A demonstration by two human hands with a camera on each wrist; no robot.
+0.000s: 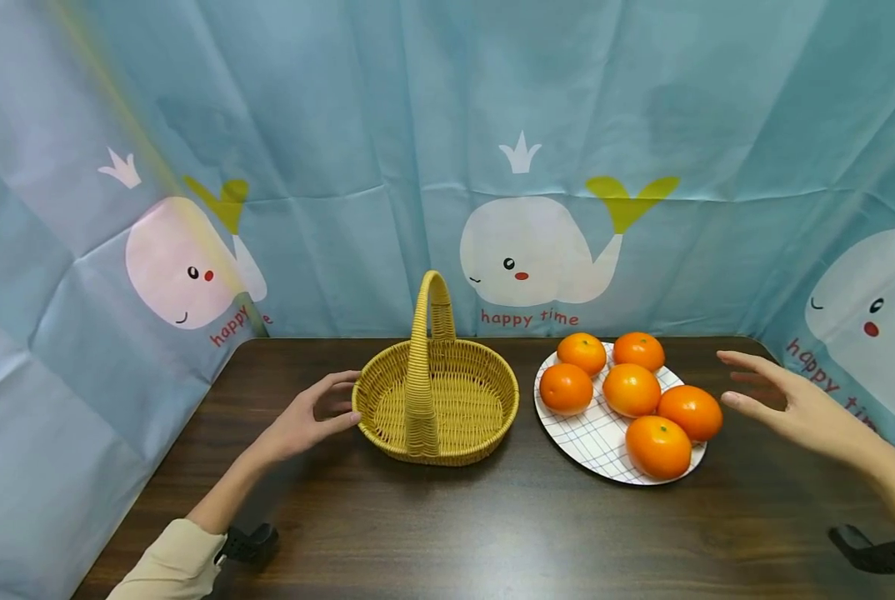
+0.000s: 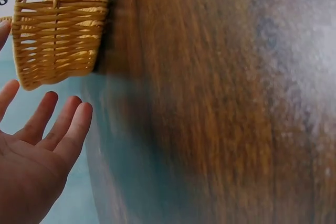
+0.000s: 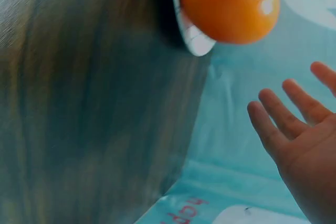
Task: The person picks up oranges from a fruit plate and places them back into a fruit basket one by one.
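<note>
A yellow wicker basket with a tall arched handle stands on the dark wooden table. My left hand is at its left rim, fingers spread and thumb near the wicker; whether the fingertips touch it I cannot tell. In the left wrist view the palm faces the basket side with relaxed fingers. To the basket's right lies a white checked plate bearing several oranges. My right hand hovers right of the plate, holding nothing, apart from the nearest orange.
A light blue curtain printed with whales hangs behind the table and along both sides. The dark wooden table extends in front of the basket and plate. Each wrist wears a black strap.
</note>
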